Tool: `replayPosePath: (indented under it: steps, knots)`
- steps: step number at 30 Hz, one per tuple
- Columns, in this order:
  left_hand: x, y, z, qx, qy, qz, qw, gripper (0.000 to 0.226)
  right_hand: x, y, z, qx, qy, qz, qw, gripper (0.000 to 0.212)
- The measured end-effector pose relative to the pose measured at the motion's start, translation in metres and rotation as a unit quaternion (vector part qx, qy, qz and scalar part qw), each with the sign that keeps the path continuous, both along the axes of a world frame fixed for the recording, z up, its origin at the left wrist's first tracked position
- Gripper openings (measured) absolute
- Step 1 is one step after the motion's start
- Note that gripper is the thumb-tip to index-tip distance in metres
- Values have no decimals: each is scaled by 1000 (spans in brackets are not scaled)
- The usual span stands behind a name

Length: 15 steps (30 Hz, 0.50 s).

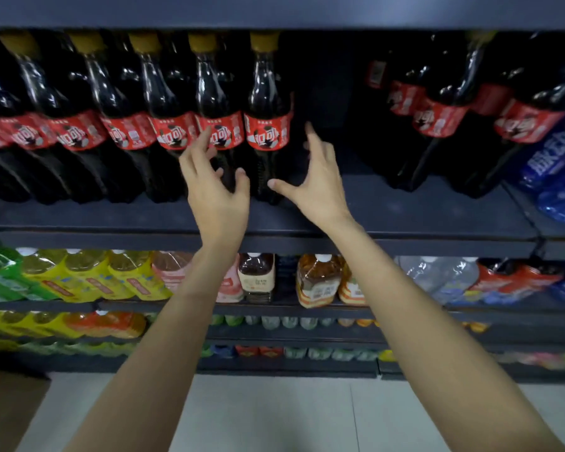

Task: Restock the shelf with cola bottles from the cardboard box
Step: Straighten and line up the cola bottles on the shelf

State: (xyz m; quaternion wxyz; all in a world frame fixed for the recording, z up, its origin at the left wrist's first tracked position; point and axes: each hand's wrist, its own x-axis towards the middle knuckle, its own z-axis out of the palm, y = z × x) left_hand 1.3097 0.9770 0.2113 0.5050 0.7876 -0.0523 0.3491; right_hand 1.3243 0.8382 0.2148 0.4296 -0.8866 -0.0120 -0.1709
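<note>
Both hands are raised to the shelf (405, 220), fingers spread, gripping nothing. The left hand (214, 187) and right hand (317, 181) flank the end cola bottle (268, 125), upright near the edge. Right of it lies an open gap. The box (10, 412) sits on the floor, lower left.

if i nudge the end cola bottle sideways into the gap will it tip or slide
The end cola bottle looks full, so probably heavy. Tall and narrow, it may tip if pushed high; nothing stands beside it on the gap side. The shelf looks smooth, so a low push likely slides it.
</note>
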Motion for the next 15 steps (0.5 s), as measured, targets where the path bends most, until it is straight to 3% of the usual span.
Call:
replayPosePath:
  steps: [4,7,10,12,15]
  knots:
    - [-26,-37,-3,33,-53,-107,992,40,-44,-53,-14,101,-64,-15,993,46]
    - [-19,-72,-3,83,-45,-200,975,33,-56,-99,-17,135,-94,-92,982,28]
    - [10,-112,-3,55,29,-246,967,35,-52,-140,-14,124,-144,-194,962,33]
    - [33,-139,0,20,118,-261,958,47,-42,-158,-11,72,-159,-242,955,50]
    - [63,-178,7,-31,252,-276,927,70,-15,-170,-1,16,-112,-261,959,80]
